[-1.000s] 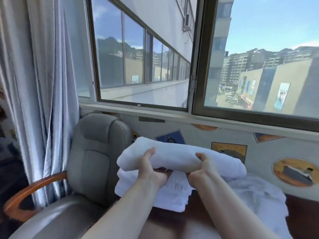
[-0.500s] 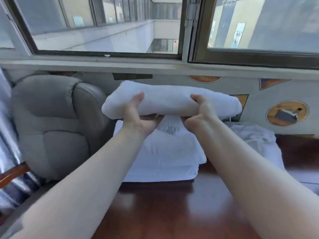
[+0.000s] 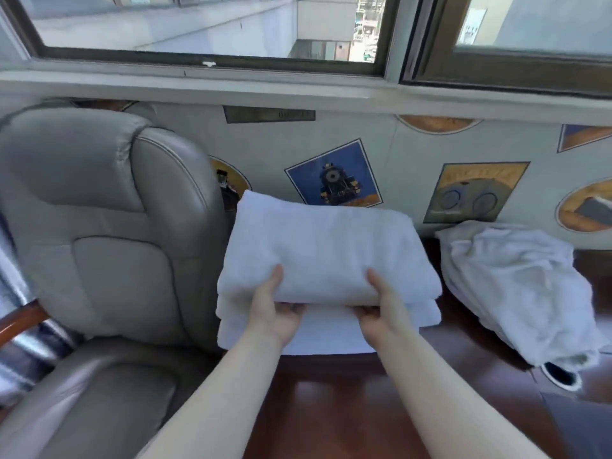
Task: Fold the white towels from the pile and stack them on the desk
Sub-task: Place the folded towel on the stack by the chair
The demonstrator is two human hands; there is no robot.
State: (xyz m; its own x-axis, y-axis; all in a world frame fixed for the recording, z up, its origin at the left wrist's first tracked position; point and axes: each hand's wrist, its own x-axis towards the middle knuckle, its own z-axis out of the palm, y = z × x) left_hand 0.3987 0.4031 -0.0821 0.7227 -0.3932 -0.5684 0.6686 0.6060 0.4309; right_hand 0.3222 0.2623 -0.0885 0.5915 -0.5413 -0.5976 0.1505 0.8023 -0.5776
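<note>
From the head view, the folded towel (image 3: 326, 256) has come down since half a second ago, when it was held up in the air in front of the wall; it now rests on the stack (image 3: 331, 329) at the left edge of the surface (image 3: 334, 412), close to the back. The left hand (image 3: 276, 309) and right hand (image 3: 381, 308) both pinch the towel's near edge, thumbs on top and fingers tucked underneath between it and the stack, so neither grip is released yet. The towel sits roughly square over the ones below, its near edge set slightly back from theirs. The pile (image 3: 520, 286) of unfolded towels lies crumpled toward the back right of the surface, apart from the stack. A grey chair (image 3: 109, 226) stands just beside the stack on the left. In my judgement this towel is as good as placed: the fingers need to slide out, then the pile is next.
</note>
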